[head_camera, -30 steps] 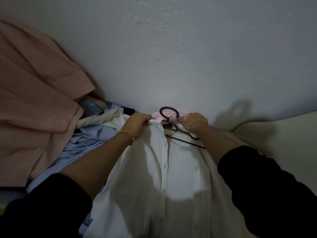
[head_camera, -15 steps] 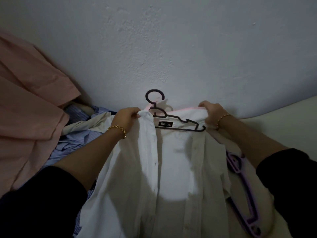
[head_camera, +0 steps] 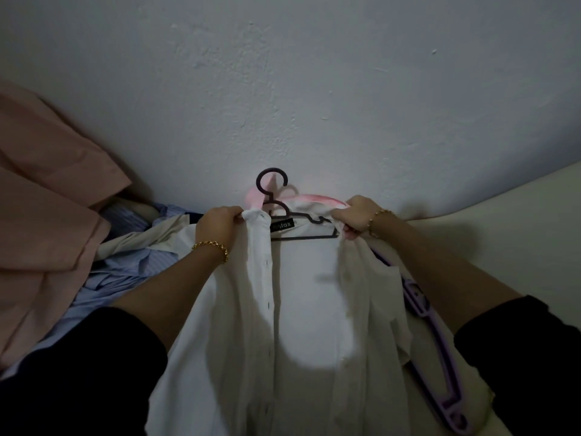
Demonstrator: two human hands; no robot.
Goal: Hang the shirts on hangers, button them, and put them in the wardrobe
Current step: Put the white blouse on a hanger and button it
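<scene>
At the collar, my fingers (head_camera: 234,213) are curled on cloth both sides. Left hand (head_camera: 220,226) pinches the top of the placket on the white shirt (head_camera: 301,309). Right hand (head_camera: 358,220) bunches the opposite collar/shoulder edge at the end of the dark hanger (head_camera: 301,238).

Shirt lies front open, neck toward the wall (head_camera: 314,89). Hanger sits inside the neck, hook pointing at the wall. No buttons closed that I can see.

Handling call:
- Shirt looks thin, limp and light, so it will sag and likely slide off smooth plastic.
- Grip collar and shoulder seams, not mid-panel.
- Hanger looks stiff and light; lift by the hook only after the top button is done.

Around it: pink hanger (head_camera: 317,198) just behind the collar, purple hanger (head_camera: 440,350) partly under the right side, blue striped shirt (head_camera: 125,265) and peach cloth (head_camera: 47,215) heaped left.
</scene>
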